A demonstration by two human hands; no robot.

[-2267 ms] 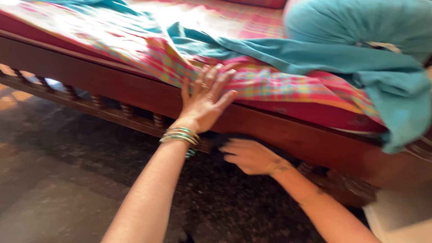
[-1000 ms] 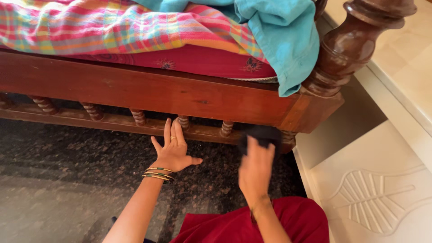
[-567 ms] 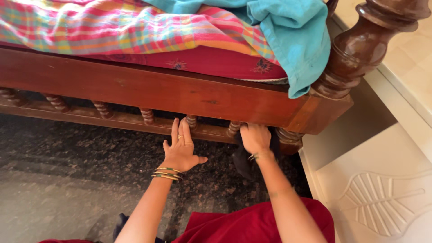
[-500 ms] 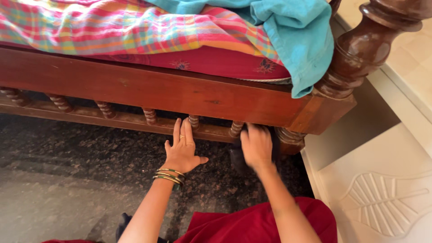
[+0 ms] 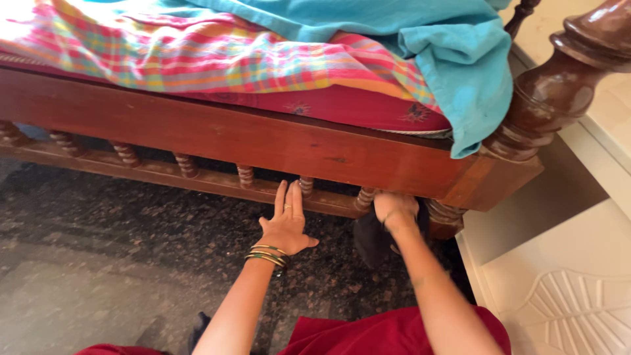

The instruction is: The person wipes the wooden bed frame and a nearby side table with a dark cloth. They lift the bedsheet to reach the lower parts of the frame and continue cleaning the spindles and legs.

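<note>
My left hand (image 5: 287, 225), with bangles on the wrist, lies flat and holds nothing; its fingertips touch the lower wooden rail (image 5: 197, 179) of the bed. My right hand (image 5: 394, 208) grips a dark cloth (image 5: 370, 240) and presses it against the turned spindles (image 5: 365, 197) under the side rail (image 5: 263, 141), close to the corner post (image 5: 559, 92). Part of the cloth hangs below my wrist; my fingers are partly hidden under the rail.
A plaid sheet (image 5: 197, 59) and a blue cloth (image 5: 460, 59) drape over the red mattress edge (image 5: 368, 108). The floor (image 5: 98, 263) is dark speckled stone. A white carved panel (image 5: 578, 302) lies at the right. My red garment (image 5: 394, 335) shows at the bottom.
My right hand has carried the dark cloth from in front of the rail up against the spindles near the corner post. My left hand stays planted at the lower rail.
</note>
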